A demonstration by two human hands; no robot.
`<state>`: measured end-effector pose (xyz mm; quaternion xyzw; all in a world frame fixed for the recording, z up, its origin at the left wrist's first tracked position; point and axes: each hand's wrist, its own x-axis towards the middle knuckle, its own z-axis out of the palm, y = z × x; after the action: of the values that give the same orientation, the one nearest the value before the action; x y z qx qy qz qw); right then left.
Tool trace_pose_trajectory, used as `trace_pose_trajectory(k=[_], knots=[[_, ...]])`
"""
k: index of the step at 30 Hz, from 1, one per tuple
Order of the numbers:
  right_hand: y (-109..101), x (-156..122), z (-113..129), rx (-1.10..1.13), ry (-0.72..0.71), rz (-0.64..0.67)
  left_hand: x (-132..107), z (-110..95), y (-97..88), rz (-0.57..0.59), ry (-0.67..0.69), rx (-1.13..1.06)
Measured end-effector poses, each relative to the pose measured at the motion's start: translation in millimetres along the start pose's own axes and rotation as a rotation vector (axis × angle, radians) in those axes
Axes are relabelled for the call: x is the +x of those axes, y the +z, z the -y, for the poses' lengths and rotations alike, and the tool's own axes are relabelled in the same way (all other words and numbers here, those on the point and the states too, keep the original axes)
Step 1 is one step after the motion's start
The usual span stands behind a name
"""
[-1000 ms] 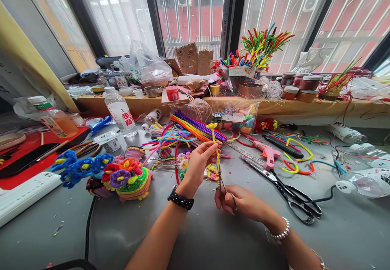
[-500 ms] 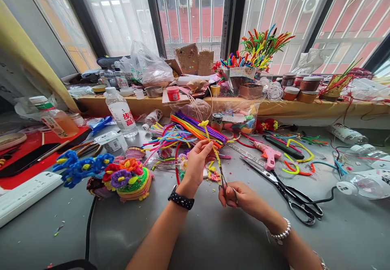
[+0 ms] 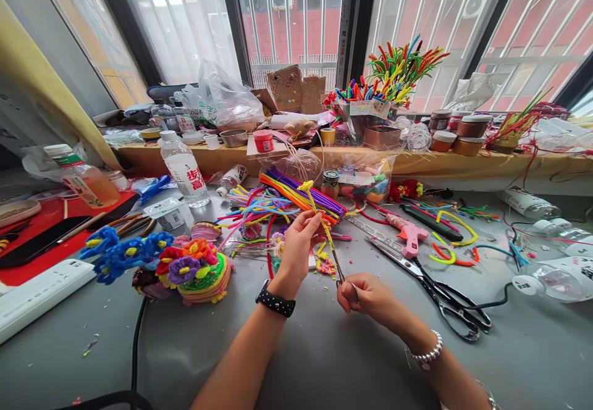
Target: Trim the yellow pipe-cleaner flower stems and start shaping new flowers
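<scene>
A yellow pipe cleaner (image 3: 327,232), with a small knotted tip at its top, is pinched between the thumb and fingers of my left hand (image 3: 300,237). It slants down toward my right. My right hand (image 3: 365,294) grips small scissors (image 3: 340,270) by the handles, and their blades lie against the pipe cleaner's lower part. The blades look nearly closed together. Just behind my left hand lies a bundle of purple and orange pipe cleaners (image 3: 308,195). Yellow and pink clippings (image 3: 326,265) are scattered on the table below the pipe cleaner.
Large black scissors (image 3: 435,292) and a pink glue gun (image 3: 407,234) lie to the right. Pipe-cleaner flowers (image 3: 183,268) stand at left, near a white power strip (image 3: 44,296). An upright bottle (image 3: 184,172) is behind them. Plastic bottles (image 3: 556,279) lie far right.
The scissors' handles have closed, bringing the blades together along the pipe cleaner. My right hand has shifted slightly to the right; my left hand stays nearly in place.
</scene>
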<state>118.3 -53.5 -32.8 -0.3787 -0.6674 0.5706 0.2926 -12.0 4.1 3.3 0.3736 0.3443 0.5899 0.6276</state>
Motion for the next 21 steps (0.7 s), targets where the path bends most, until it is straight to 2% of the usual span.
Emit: trace_pose_trajectory(k=[9,17,21], knots=[[-0.7,-1.6,-2.9,-0.037,0.031,-0.061,1.1,-0.4,-0.1,-0.019,-0.001,-0.034],[-1.1,2.0,-9.1,-0.037,0.009,-0.048,1.8,-1.4,0.1,-0.04,0.012,-0.033],[1.3,-0.7,-5.9,-0.095,-0.009,0.012,0.3,-1.0,1.0,-0.009,0.003,-0.012]])
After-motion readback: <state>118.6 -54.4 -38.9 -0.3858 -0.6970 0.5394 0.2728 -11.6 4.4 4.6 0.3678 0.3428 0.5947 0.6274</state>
